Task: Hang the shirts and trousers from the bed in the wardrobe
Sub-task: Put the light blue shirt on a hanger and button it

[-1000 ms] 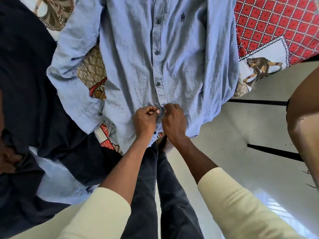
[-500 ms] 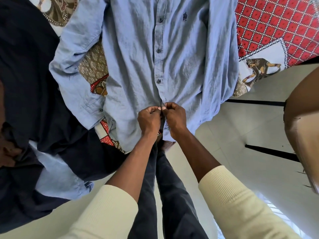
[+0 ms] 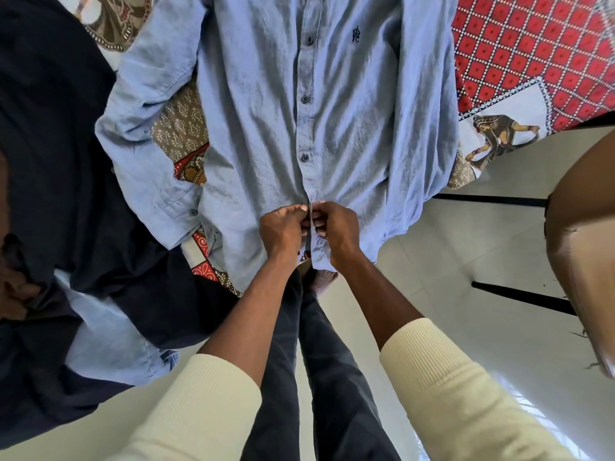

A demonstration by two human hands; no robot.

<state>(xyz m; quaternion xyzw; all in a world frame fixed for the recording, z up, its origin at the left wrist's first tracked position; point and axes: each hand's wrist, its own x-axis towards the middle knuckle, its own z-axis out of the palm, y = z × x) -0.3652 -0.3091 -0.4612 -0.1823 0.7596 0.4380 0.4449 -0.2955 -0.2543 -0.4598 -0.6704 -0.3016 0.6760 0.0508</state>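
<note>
A light blue button-up shirt (image 3: 349, 121) lies spread front-up on the bed, its hem hanging over the edge toward me. My left hand (image 3: 283, 227) and my right hand (image 3: 336, 227) pinch the two sides of its button placket near the hem, fingers curled and meeting at the seam. The upper buttons are closed. Dark navy garments (image 3: 56, 168) lie heaped on the left of the bed over another pale blue piece (image 3: 109, 341). No hanger or wardrobe is in view.
The bed carries a patterned red, brown and white cover (image 3: 532, 51). A brown cardboard box (image 3: 585, 247) stands at the right on thin black legs (image 3: 522, 296) over a white tiled floor (image 3: 459, 261). My dark trouser legs (image 3: 332, 377) stand below my hands.
Both hands stayed at the lower placket and closed tighter together on it. The view shifted slightly, so the shirt sits a little higher in the frame.
</note>
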